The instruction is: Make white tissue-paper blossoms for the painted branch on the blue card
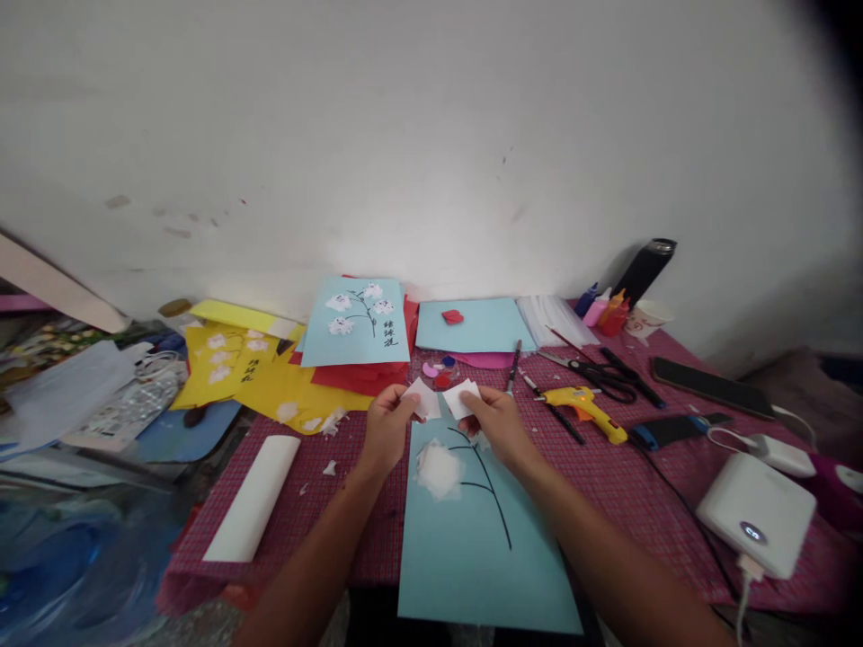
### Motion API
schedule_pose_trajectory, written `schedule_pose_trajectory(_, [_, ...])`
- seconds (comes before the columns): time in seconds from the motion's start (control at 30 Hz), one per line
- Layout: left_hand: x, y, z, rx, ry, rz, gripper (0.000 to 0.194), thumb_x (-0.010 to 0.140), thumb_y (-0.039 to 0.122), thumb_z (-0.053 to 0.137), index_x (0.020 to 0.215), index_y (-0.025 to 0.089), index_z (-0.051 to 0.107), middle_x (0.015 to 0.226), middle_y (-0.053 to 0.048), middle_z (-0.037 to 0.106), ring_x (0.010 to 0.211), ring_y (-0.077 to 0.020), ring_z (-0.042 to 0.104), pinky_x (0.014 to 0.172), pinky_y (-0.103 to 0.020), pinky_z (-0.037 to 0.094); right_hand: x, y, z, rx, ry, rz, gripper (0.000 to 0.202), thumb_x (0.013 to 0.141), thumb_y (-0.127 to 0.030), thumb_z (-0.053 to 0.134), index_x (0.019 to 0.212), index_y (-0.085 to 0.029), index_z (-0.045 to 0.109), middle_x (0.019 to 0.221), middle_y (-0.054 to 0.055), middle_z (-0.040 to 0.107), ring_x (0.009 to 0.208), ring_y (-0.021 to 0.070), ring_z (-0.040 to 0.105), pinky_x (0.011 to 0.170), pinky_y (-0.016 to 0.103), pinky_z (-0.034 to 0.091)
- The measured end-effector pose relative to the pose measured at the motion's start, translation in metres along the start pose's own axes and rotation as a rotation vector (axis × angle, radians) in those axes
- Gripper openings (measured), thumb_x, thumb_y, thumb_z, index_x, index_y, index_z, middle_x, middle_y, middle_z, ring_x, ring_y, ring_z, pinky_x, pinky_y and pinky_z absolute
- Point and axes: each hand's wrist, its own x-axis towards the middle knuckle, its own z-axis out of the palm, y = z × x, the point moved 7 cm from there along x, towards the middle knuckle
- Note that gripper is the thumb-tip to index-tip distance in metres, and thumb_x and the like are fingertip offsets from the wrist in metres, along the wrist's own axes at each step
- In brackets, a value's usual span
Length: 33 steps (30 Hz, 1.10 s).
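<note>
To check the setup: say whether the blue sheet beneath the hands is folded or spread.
Spread: the blue sheet shows no fold, with its black stem and white paper cluster in plain view.

Over the lower half of the blue sheet (485, 584), room to pass between left forearm (324, 548) and right forearm (607, 530). Left: bare strip of tabletop (289, 526) between white roll (253, 499) and left forearm; loose scraps (329, 468) only. Right: glue gun (583, 406), cord (669, 488), scissors (597, 370) and power bank (759, 512) obstruct low sideways reach. Forward: paper stacks (478, 332) in the way, wall (431, 162) behind. Upper right corner: bottles (613, 314) and flask (644, 274) stand tall.
</note>
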Motion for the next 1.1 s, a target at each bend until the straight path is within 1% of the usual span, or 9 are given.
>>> schedule_pose_trajectory(0.13, [-0.01, 0.024, -0.003, 0.25, -0.039, 0.088, 0.018, 0.079, 0.034, 0.061, 0.073, 0.018, 0.057, 0.061, 0.001, 0.056, 0.052, -0.0106, 0.048, 0.052, -0.022, 0.036, 0.0, -0.007, -0.004, -0.021, 0.02, -0.02, 0.031, 0.079, -0.046, 0.062, 0.077, -0.015, 0.062, 0.05, -0.001, 0.058, 0.041, 0.0117, 0.051, 0.037, 0.021, 0.036])
schedule_pose_trajectory(0.2, [-0.022, 0.039, 0.001, 0.506, -0.137, 0.243, 0.014, 0.081, 0.031, 0.06, 0.073, 0.019, 0.059, 0.065, 0.0, 0.057, 0.059, -0.0125, 0.05, 0.058, -0.024, 0.038, 0.0, -0.012, -0.006, -0.048, 0.028, -0.048, 0.031, 0.079, -0.046, 0.062, 0.073, -0.015, 0.062, 0.048, -0.001, 0.056, 0.039, 0.0109, 0.049, 0.037, 0.021, 0.035])
schedule_pose_trajectory(0.27, [-0.04, 0.044, 0.013, 0.775, -0.314, 0.416, 0.012, 0.083, 0.027, 0.057, 0.074, 0.02, 0.061, 0.074, -0.003, 0.06, 0.071, -0.0157, 0.054, 0.069, -0.027, 0.04, -0.001, -0.013, -0.007, -0.069, 0.021, -0.054, 0.031, 0.079, -0.046, 0.061, 0.07, -0.016, 0.061, 0.047, -0.002, 0.056, 0.037, 0.0099, 0.046, 0.036, 0.021, 0.033])
schedule_pose_trajectory(0.4, [-0.075, 0.018, 0.028, 1.203, -0.645, 0.555, 0.017, 0.088, 0.021, 0.048, 0.084, 0.02, 0.064, 0.087, -0.008, 0.063, 0.084, -0.0206, 0.057, 0.079, -0.033, 0.041, 0.0, -0.008, -0.004, -0.089, -0.021, -0.031, 0.03, 0.078, -0.045, 0.062, 0.07, -0.016, 0.061, 0.047, -0.003, 0.054, 0.036, 0.0086, 0.042, 0.035, 0.02, 0.03])
schedule_pose_trajectory(0.5, [-0.088, 0.007, 0.026, 1.317, -0.723, 0.549, 0.017, 0.085, 0.028, 0.055, 0.096, 0.02, 0.065, 0.096, -0.01, 0.063, 0.092, -0.0242, 0.057, 0.083, -0.037, 0.042, 0.001, -0.006, -0.002, -0.1, -0.035, -0.046, 0.03, 0.077, -0.044, 0.063, 0.068, -0.016, 0.06, 0.046, -0.004, 0.052, 0.036, 0.0084, 0.041, 0.036, 0.02, 0.03])
schedule_pose_trajectory(0.63, [-0.087, 0.026, 0.02, 1.188, -0.655, 0.568, 0.042, 0.076, 0.04, 0.067, 0.113, 0.022, 0.062, 0.112, -0.011, 0.062, 0.102, -0.0282, 0.056, 0.09, -0.043, 0.041, 0.001, -0.005, 0.001, -0.103, -0.062, -0.041, 0.032, 0.076, -0.045, 0.065, 0.062, -0.017, 0.056, 0.043, -0.005, 0.049, 0.035, 0.0086, 0.039, 0.035, 0.021, 0.028])
schedule_pose_trajectory(0.8, [-0.06, 0.049, 0.019, 0.894, -0.339, 0.57, 0.015, 0.085, 0.025, 0.056, 0.095, 0.023, 0.067, 0.093, -0.008, 0.065, 0.091, -0.0215, 0.059, 0.084, -0.035, 0.045, -0.002, -0.004, 0.007, -0.095, -0.109, -0.01, 0.031, 0.074, -0.043, 0.067, 0.063, -0.016, 0.057, 0.045, -0.004, 0.05, 0.037, 0.0083, 0.041, 0.036, 0.02, 0.03])
schedule_pose_trajectory(0.97, [-0.045, 0.04, 0.032, 0.773, -0.243, 0.628, 0.024, 0.079, 0.026, 0.065, 0.103, 0.024, 0.066, 0.105, -0.009, 0.064, 0.103, -0.023, 0.057, 0.092, -0.037, 0.043, -0.006, -0.005, 0.012, -0.05, -0.139, 0.022, 0.029, 0.074, -0.044, 0.068, 0.071, -0.015, 0.062, 0.047, -0.005, 0.05, 0.037, 0.0078, 0.041, 0.034, 0.019, 0.029])
schedule_pose_trajectory(1.1, [-0.043, 0.028, 0.026, 0.758, -0.243, 0.584, 0.038, 0.075, 0.029, 0.07, 0.112, 0.026, 0.064, 0.116, -0.009, 0.061, 0.11, -0.0247, 0.055, 0.097, -0.04, 0.041, -0.009, -0.004, 0.017, -0.02, -0.171, 0.047, 0.03, 0.074, -0.045, 0.069, 0.072, -0.015, 0.063, 0.051, -0.004, 0.053, 0.038, 0.0078, 0.043, 0.034, 0.019, 0.031])
